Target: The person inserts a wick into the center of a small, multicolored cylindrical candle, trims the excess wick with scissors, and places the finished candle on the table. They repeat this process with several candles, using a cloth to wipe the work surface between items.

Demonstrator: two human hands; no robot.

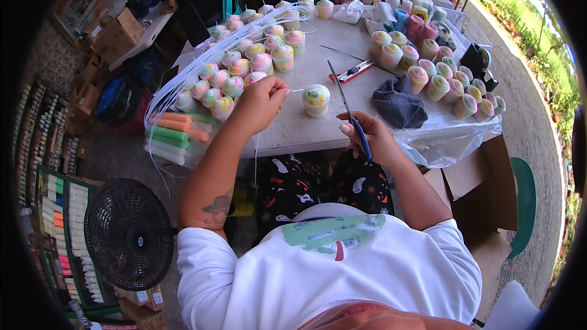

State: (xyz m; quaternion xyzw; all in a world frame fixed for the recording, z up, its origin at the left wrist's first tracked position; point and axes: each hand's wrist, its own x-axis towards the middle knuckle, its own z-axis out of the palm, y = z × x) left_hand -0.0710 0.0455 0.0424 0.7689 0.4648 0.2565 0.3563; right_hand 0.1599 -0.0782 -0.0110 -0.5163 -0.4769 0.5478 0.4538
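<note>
Near the table's point(284, 139) front edge, a pastel candle point(316, 105) stands upright between the hands: left hand point(264, 101) pinching white cord point(298, 90), right hand point(367, 137) closed round scissors point(348, 101). Wick-cutting appears under way — the next move calls, I judge, for taut cord between blades.

I have the bare left forearm point(229, 156), slender at the wrist and marked with a dark line-drawn tattoo point(217, 208) near the elbow, slanting forward and inward. The bare left hand point(267, 101) sits at its end, back upward, thumb and forefinger pinched together at the tips. On my other side, the bare right forearm point(416, 182) angles forward and inward too. The bare right hand point(371, 137) is curled in a grip, with a pale, glossy nail point(346, 128) showing. I see both elbows bent, the hands apart, the right nearer the torso.
</note>
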